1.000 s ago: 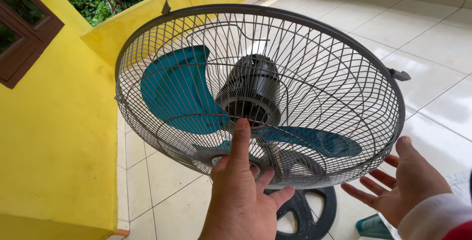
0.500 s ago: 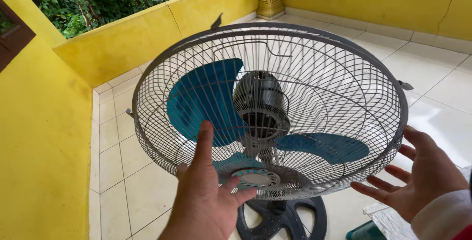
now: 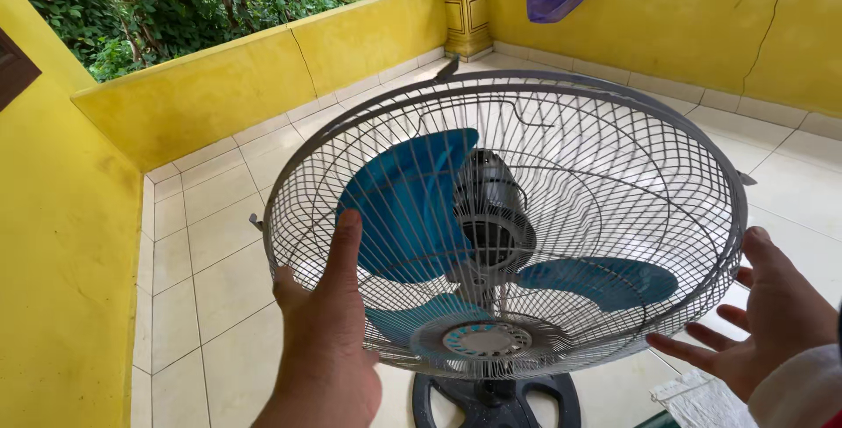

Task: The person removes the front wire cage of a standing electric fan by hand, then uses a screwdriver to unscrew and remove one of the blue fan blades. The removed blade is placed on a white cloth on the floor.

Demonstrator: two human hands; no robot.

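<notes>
Floor (image 3: 228, 217): pale tiles, yellow walls around.
Fan (image 3: 504, 226): tilted wire cage with blue blades, above its black base (image 3: 495, 402).
Left hand (image 3: 324, 340): open, fingers against the cage front.
Right hand (image 3: 772, 323): open, fingers spread, thumb by the cage's right rim.

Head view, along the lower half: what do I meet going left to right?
Yellow painted wall → left hand on the grey wire fan guard → round grey centre cap → blue plastic blade → right hand at the guard's rim.
</notes>
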